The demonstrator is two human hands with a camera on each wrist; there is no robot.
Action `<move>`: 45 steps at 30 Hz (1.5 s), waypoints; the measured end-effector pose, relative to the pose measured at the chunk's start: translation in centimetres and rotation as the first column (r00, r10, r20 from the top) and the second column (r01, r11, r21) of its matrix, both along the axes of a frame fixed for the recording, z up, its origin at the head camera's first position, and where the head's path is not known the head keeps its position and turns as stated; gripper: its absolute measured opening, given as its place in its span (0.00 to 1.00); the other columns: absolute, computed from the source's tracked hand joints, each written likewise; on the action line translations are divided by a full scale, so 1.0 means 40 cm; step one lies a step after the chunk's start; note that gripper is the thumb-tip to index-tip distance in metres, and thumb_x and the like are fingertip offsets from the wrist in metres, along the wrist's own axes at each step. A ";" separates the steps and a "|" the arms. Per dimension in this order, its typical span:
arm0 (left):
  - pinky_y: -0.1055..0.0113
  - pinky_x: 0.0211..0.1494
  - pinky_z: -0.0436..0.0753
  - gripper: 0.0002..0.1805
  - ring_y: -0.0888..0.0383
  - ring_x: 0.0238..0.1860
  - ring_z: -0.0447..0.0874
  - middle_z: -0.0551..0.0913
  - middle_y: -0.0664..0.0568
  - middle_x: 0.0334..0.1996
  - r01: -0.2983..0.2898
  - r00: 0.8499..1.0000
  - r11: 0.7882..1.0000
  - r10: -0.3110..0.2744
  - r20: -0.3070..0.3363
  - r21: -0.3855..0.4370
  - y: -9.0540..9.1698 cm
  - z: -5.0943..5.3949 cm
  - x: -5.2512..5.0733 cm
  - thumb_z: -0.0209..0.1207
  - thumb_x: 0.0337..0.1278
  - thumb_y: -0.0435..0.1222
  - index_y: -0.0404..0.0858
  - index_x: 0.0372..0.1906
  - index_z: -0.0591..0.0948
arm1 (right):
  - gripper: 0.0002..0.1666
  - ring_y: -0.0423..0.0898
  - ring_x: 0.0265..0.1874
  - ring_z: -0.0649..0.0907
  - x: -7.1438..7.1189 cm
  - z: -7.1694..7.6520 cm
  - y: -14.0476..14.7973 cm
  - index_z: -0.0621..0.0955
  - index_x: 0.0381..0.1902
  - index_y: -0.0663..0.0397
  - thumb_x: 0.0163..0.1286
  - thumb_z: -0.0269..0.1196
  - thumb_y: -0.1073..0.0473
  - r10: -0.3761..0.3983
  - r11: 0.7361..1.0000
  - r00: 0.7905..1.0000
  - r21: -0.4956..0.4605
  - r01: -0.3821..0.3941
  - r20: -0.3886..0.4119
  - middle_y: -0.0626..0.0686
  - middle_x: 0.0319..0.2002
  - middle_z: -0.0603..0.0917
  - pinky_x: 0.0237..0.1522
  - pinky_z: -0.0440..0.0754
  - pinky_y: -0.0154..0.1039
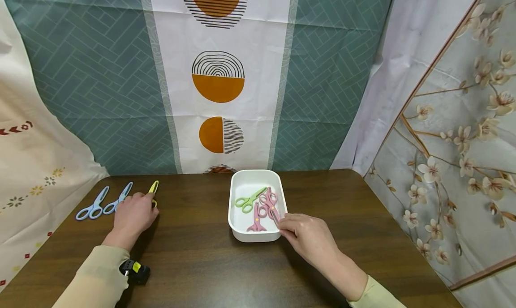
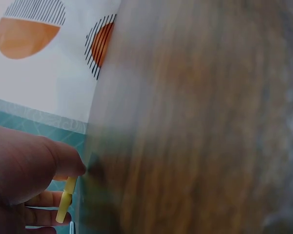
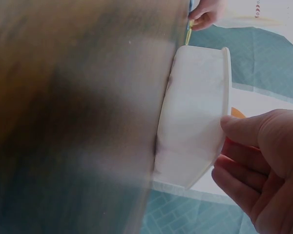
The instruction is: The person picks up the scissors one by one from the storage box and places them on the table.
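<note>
My left hand [image 1: 134,211] is at the left of the table, pinching a pair of yellow scissors [image 1: 153,188] between thumb and fingers. In the left wrist view only a short yellow piece of the scissors [image 2: 66,200] shows by the fingers. Two pairs of blue scissors, one farther left [image 1: 96,205] and one beside the hand [image 1: 124,193], lie on the table. At the front right corner of a white container [image 1: 258,237], my right hand [image 1: 312,236] pinches the rim, thumb outside. Inside lie green scissors [image 1: 251,199] and several pink scissors [image 1: 256,219], partly overlapping.
The brown wooden table [image 1: 193,263] reaches back to a patterned curtain [image 1: 219,133]. A cream cloth [image 1: 36,178] hangs at the left, and a flowered curtain [image 1: 455,173] at the right. A black device [image 1: 137,272] is strapped at the left wrist.
</note>
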State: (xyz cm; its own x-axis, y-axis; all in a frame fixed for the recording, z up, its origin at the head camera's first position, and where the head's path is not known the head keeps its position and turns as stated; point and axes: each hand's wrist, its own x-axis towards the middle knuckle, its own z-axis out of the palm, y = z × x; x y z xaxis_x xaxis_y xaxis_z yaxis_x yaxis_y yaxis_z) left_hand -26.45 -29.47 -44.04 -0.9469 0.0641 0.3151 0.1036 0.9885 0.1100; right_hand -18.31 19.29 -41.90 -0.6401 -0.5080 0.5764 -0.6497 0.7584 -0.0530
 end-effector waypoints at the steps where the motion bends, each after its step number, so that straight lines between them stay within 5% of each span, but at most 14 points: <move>1: 0.28 0.44 0.81 0.25 0.23 0.43 0.82 0.83 0.23 0.46 0.000 1.000 1.000 0.000 0.003 0.002 -0.003 -0.002 0.000 0.70 0.60 0.34 0.22 0.57 0.82 | 0.13 0.43 0.50 0.92 0.000 0.000 0.000 0.96 0.42 0.46 0.60 0.85 0.61 -0.001 1.000 1.000 0.000 0.001 0.000 0.44 0.45 0.95 0.49 0.91 0.46; 14: 0.23 0.51 0.76 0.25 0.19 0.50 0.80 0.81 0.21 0.51 -0.040 0.995 0.999 0.037 0.096 0.024 -0.025 -0.015 0.000 0.66 0.66 0.35 0.24 0.62 0.81 | 0.13 0.42 0.49 0.92 0.002 -0.004 -0.003 0.96 0.42 0.46 0.60 0.85 0.61 0.012 1.000 1.000 0.003 -0.012 -0.010 0.44 0.45 0.95 0.47 0.91 0.45; 29: 0.29 0.48 0.81 0.24 0.22 0.44 0.82 0.82 0.22 0.46 -0.010 0.993 1.000 0.009 0.116 0.013 -0.028 -0.009 -0.004 0.65 0.66 0.35 0.21 0.59 0.81 | 0.13 0.42 0.49 0.92 0.003 -0.005 -0.003 0.95 0.42 0.47 0.60 0.85 0.61 0.014 1.000 1.000 -0.002 -0.014 -0.004 0.45 0.45 0.94 0.46 0.91 0.46; 38: 0.27 0.55 0.79 0.22 0.22 0.51 0.83 0.82 0.21 0.52 -0.002 0.997 1.000 0.004 0.071 -0.029 -0.003 -0.003 0.022 0.65 0.67 0.35 0.21 0.57 0.82 | 0.13 0.42 0.49 0.93 0.001 -0.005 -0.004 0.96 0.43 0.47 0.60 0.85 0.61 0.007 1.000 1.000 0.002 -0.007 0.004 0.45 0.45 0.95 0.48 0.91 0.46; 45: 0.28 0.58 0.77 0.19 0.24 0.50 0.85 0.86 0.26 0.48 0.023 0.999 0.999 -0.021 0.049 -0.046 0.014 0.013 0.048 0.66 0.67 0.35 0.22 0.52 0.82 | 0.13 0.43 0.48 0.93 0.001 -0.001 -0.001 0.96 0.42 0.47 0.59 0.85 0.61 0.005 1.000 1.000 -0.008 -0.005 -0.001 0.45 0.45 0.95 0.47 0.91 0.46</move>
State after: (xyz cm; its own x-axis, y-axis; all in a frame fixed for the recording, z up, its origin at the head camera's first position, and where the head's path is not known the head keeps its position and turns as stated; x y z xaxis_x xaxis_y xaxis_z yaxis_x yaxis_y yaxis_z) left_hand -24.54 -28.92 -43.52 -0.9592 0.0985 0.2650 0.1208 0.9903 0.0693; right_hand -18.28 19.26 -41.93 -0.6369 -0.5066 0.5811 -0.6534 0.7547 -0.0582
